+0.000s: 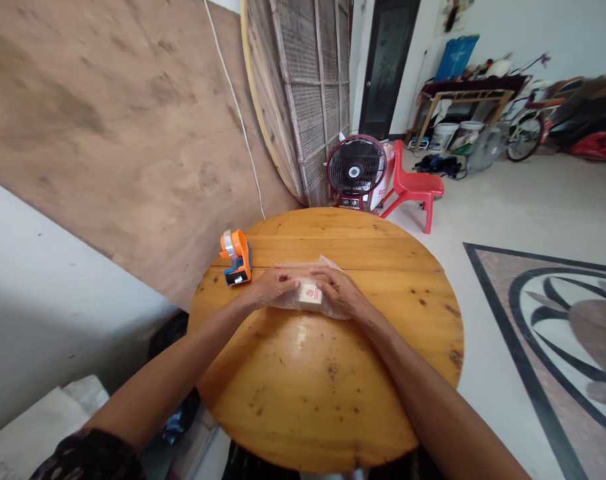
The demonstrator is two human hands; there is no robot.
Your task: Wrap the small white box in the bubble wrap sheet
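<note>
We find left hand (273, 288) and right hand (343, 293) clasping box (310, 293), fingers curled over clear wrap (327, 263). Wrap folded round, we judge; sealing outstanding: tape dispenser (237, 257) stands apart.

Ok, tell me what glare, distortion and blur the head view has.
Head view: a pale glare patch sits on the round wooden table; the wide lens bows the plywood board and the floor pattern; light is soft, shadows faint; the label on the packet between left hand and right hand is too small to read.
</note>
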